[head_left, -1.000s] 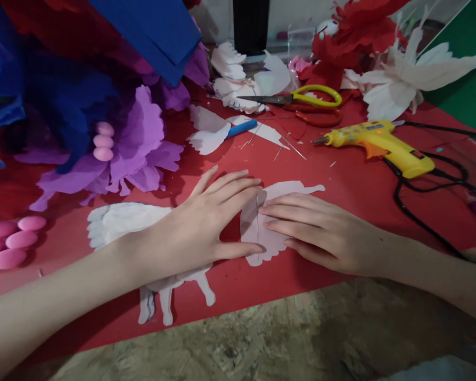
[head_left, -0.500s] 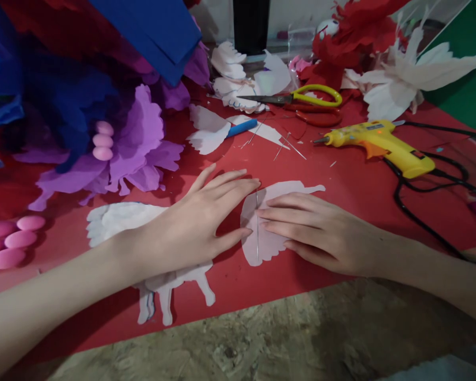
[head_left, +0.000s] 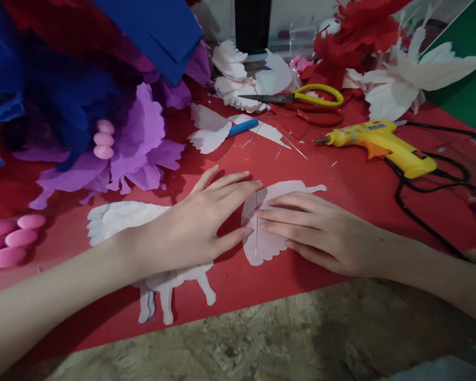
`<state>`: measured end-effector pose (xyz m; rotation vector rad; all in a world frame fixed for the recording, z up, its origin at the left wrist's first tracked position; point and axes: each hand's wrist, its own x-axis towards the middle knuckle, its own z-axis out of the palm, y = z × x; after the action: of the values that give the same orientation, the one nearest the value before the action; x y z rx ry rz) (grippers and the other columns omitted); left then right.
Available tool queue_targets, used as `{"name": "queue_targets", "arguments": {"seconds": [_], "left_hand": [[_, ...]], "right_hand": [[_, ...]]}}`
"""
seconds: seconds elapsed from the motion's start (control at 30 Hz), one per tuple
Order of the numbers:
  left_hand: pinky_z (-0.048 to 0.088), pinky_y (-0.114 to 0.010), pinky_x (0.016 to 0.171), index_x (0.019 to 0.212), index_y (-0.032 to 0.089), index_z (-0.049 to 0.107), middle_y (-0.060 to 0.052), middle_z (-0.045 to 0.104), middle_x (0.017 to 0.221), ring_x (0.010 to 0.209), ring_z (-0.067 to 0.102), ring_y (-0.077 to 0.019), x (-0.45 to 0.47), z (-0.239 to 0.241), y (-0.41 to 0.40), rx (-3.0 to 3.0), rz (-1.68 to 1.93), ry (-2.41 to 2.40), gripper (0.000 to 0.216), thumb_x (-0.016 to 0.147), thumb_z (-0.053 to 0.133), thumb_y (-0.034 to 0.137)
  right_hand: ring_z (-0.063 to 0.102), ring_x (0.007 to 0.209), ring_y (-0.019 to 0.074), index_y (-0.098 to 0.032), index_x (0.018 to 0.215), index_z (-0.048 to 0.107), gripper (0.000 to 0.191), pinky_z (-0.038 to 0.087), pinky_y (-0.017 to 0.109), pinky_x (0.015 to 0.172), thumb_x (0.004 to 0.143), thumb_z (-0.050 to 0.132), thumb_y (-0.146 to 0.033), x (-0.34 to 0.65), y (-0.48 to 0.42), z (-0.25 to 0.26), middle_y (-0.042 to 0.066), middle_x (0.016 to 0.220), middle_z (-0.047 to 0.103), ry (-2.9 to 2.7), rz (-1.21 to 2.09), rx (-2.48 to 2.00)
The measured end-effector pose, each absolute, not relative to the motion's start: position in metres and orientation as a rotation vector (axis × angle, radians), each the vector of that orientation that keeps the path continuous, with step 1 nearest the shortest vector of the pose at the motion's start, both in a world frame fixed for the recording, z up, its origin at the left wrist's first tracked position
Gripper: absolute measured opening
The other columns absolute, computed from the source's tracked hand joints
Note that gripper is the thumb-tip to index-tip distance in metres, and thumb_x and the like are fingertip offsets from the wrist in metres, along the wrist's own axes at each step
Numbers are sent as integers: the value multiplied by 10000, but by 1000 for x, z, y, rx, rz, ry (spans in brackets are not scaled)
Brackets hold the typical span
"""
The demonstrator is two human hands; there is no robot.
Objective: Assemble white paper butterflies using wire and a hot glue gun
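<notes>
A pale pink paper wing cutout (head_left: 266, 244) lies on the red sheet (head_left: 341, 211) with a thin wire (head_left: 257, 225) running down its middle. My right hand (head_left: 313, 230) lies flat on the wing's right half, fingers stretched toward the wire. Resting flat to the left of the wing is my left hand (head_left: 198, 222), its fingers spread and their tips touching the wing's left edge. Under my left wrist lies a white paper animal cutout (head_left: 119, 222) with legs pointing down.
A yellow glue gun (head_left: 384, 143) with a black cord lies at the right. Yellow-handled scissors (head_left: 301, 96), a blue pen (head_left: 241, 127) and white paper wings (head_left: 412, 79) sit behind. Purple and blue paper flowers (head_left: 135, 137) crowd the left, next to pink beads (head_left: 8, 241). Bare board runs along the near edge.
My left fingers have drawn back a little from the wing, so the wire on it shows along its full length. My right hand stays in place.
</notes>
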<state>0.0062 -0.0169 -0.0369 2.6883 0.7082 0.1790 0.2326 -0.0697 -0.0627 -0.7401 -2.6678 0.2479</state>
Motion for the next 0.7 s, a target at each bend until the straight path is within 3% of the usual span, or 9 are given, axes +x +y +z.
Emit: {"name": "queue_targets", "arguments": {"seconds": [0.1,0.27,0.7], "left_hand": [[143,-491,1133,1321,56,398,-160,432,1389,1339,314,-261,6,-36,-17,2705,181,690,552,883,489,380],[131,-523,1125,1322,45,387,-192,402,1401,1347,286,-307,7,-37,-19,2763,108,673,826,735,625,575],[154,-522,1119,1287,67,445,-181,412,1398,1340,304,-301,7,-40,-21,2847,144,659,765,770,539,623]], "right_hand": [[377,1190,205,-84,1161,537,323,399,413,995,898,361,-148,233,-69,-63,71,1263,521,-2670,224,-736],[378,1182,200,-80,1127,553,304,399,398,998,898,365,-150,232,-69,-62,72,1242,534,-2662,203,-735],[390,1175,200,-69,1153,534,315,405,394,991,902,364,-151,233,-69,-61,69,1238,538,-2673,207,-741]]}}
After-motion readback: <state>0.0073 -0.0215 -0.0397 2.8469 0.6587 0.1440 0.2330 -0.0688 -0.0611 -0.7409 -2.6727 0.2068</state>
